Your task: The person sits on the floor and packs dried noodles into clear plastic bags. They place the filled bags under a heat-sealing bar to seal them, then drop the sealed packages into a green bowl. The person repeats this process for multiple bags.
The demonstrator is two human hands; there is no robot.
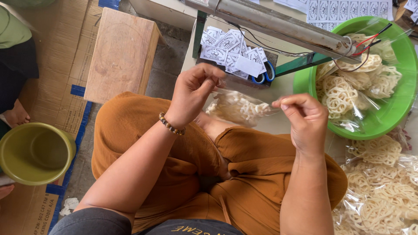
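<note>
Hands [196, 93] [305, 119] gripping clear cracker bag [237, 106]

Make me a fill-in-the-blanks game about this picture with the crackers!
1. Both hands, left hand and right hand, hold a clear ____ of crackers between them.
2. The big bowl full of crackers is coloured ____.
3. A beaded ____ sits on the left wrist.
4. The scissors by the paper labels have ____ handles.

Missing words: bag; green; bracelet; blue
</note>
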